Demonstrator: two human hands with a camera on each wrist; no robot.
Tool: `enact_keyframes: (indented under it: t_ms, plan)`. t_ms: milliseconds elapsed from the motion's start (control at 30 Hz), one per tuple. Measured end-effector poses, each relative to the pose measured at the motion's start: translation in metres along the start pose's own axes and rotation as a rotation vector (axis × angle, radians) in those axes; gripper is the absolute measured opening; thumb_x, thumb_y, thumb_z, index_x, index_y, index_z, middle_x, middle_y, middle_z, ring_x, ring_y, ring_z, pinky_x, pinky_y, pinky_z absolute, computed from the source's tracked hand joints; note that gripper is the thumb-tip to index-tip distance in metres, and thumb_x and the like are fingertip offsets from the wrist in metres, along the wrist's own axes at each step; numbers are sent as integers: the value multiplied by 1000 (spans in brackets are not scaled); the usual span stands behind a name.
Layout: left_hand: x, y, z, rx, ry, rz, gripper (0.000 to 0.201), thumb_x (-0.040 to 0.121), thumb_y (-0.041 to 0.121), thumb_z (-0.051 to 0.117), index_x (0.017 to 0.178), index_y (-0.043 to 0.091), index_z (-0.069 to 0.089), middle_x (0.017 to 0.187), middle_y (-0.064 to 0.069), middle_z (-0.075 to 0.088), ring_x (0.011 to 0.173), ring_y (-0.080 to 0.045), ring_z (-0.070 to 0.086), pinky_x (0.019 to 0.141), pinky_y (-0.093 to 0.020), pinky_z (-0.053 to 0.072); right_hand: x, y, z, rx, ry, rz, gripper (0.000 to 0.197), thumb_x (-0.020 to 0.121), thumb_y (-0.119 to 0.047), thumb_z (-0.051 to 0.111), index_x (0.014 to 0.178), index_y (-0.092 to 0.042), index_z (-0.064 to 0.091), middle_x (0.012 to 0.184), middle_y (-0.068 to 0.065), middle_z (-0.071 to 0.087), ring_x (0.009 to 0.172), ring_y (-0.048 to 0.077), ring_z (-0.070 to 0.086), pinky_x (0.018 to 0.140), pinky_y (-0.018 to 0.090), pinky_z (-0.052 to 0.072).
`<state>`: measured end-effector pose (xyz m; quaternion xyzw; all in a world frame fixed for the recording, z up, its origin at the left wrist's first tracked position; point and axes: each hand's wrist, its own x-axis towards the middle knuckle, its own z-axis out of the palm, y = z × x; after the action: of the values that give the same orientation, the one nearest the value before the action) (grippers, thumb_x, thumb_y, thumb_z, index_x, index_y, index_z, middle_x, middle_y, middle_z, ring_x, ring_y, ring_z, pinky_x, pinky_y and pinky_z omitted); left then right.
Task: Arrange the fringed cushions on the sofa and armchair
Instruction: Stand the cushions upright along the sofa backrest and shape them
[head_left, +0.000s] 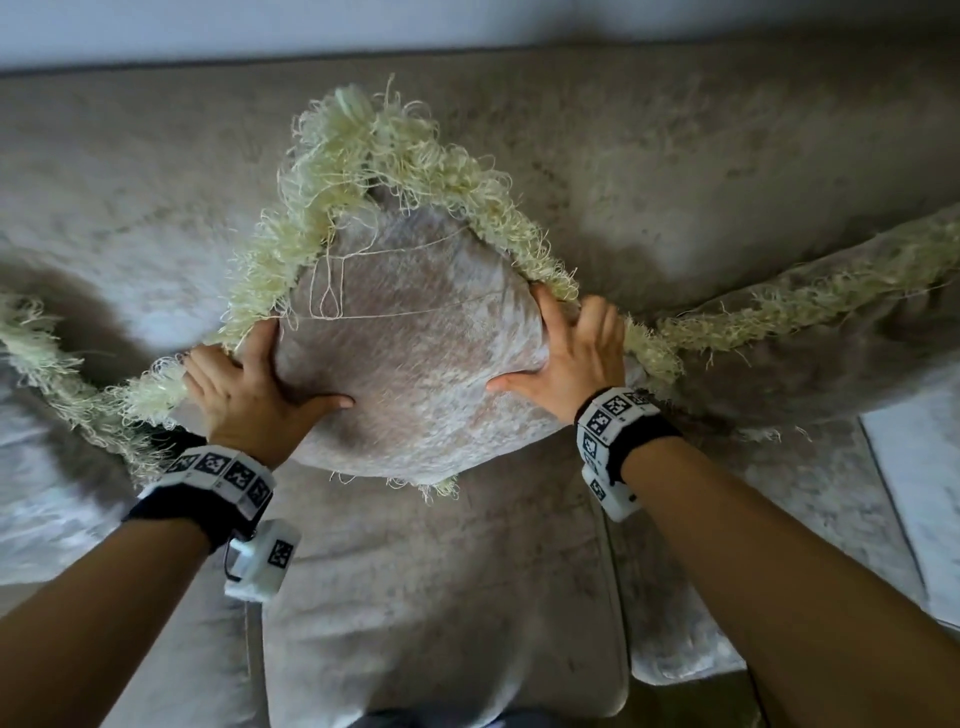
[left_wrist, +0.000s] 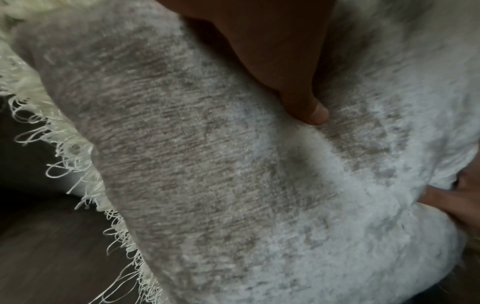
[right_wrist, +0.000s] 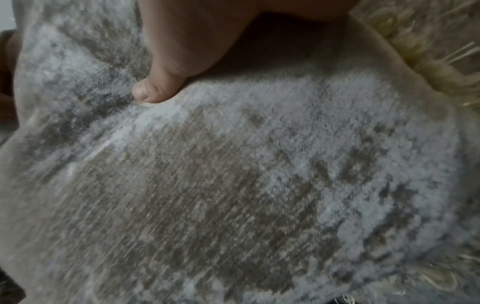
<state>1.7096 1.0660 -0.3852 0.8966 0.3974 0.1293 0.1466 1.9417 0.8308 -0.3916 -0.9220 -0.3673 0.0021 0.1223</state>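
A beige-grey cushion (head_left: 415, 364) with a cream fringe (head_left: 374, 150) stands corner-up against the sofa back (head_left: 701, 156). My left hand (head_left: 254, 384) grips its left side, thumb pressed on the front, fingers over the fringed edge. On the opposite side my right hand (head_left: 566, 358) grips the same way. The left wrist view shows the left thumb (left_wrist: 306, 107) dug into the cushion fabric (left_wrist: 207, 164). The right wrist view shows the right thumb (right_wrist: 161, 82) on the fabric (right_wrist: 233, 185). A second fringed cushion (head_left: 36, 343) lies at the left and a third (head_left: 831, 322) at the right.
The sofa seat (head_left: 441, 597) runs below the cushion, with a seam between its seat pads. A flat white surface (head_left: 924, 493) shows at the right edge. A pale wall (head_left: 467, 21) rises behind the sofa back.
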Motion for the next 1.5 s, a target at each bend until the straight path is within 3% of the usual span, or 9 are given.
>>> enact_keyframes:
  t_ms: [200, 300, 467, 533, 633, 733, 900, 1233, 1500]
  plan:
    - [1, -3, 5, 39, -18, 25, 118, 49, 101, 37, 135, 21, 37, 105, -26, 45, 90, -36, 44, 82, -52, 37, 8, 4, 0, -21, -28, 3, 129, 43, -97, 55, 145, -27, 20, 108, 17, 43, 92, 29, 39, 85, 44, 39]
    - [-5, 1, -1, 97, -11, 20, 117, 49, 99, 42, 138, 22, 37, 108, -26, 45, 92, -37, 46, 83, -53, 39, 5, 5, -2, -49, -55, 8, 131, 43, -97, 54, 148, -30, 16, 122, 21, 42, 103, 34, 41, 93, 49, 37]
    - [-23, 13, -27, 195, -97, -27, 113, 53, 77, 73, 146, 35, 26, 133, -25, 34, 119, -41, 36, 105, -60, 30, -17, 2, -28, -79, -120, 14, 124, 49, -95, 55, 151, -38, 14, 146, 17, 20, 130, 35, 21, 111, 55, 22]
    - [-34, 16, -46, 236, -125, -35, 105, 60, 67, 75, 147, 37, 25, 139, -23, 31, 125, -41, 32, 110, -60, 25, -26, -1, -48, -59, -124, 6, 116, 54, -90, 61, 150, -40, 20, 148, 15, 21, 134, 35, 20, 113, 56, 19]
    - [-54, 20, -77, 254, -149, -43, 81, 71, 55, 72, 141, 32, 39, 135, -15, 38, 124, -37, 36, 110, -59, 26, -40, -9, -81, -47, -136, -48, 93, 68, -75, 67, 146, -36, 36, 149, 14, 31, 136, 37, 25, 113, 55, 22]
    - [-80, 27, -113, 207, -162, -114, 61, 80, 49, 66, 136, 29, 50, 132, -9, 47, 124, -33, 40, 111, -53, 28, -56, -21, -104, -46, -209, -150, 67, 83, -57, 64, 141, -28, 46, 145, 9, 40, 135, 33, 31, 111, 50, 26]
    - [-122, 24, -169, 164, -175, -192, 48, 88, 48, 55, 134, 35, 48, 132, 1, 50, 127, -25, 40, 112, -48, 28, -71, -52, -138, 3, -239, -238, 45, 92, -42, 57, 133, -23, 54, 129, 3, 55, 121, 26, 49, 101, 44, 40]
    - [-181, -57, -270, 116, -84, -227, 42, 91, 45, 52, 131, 31, 51, 128, -2, 55, 122, -28, 45, 104, -46, 33, -105, -138, -205, -11, -164, -279, 42, 95, -41, 55, 132, -21, 55, 131, 0, 60, 119, 23, 56, 99, 40, 46]
    - [-233, -174, -373, 151, -28, -223, 44, 93, 49, 50, 134, 33, 47, 132, 0, 52, 126, -28, 42, 104, -46, 33, -163, -269, -226, 33, -81, -278, 35, 93, -35, 56, 127, -25, 60, 122, 0, 65, 108, 24, 62, 91, 41, 50]
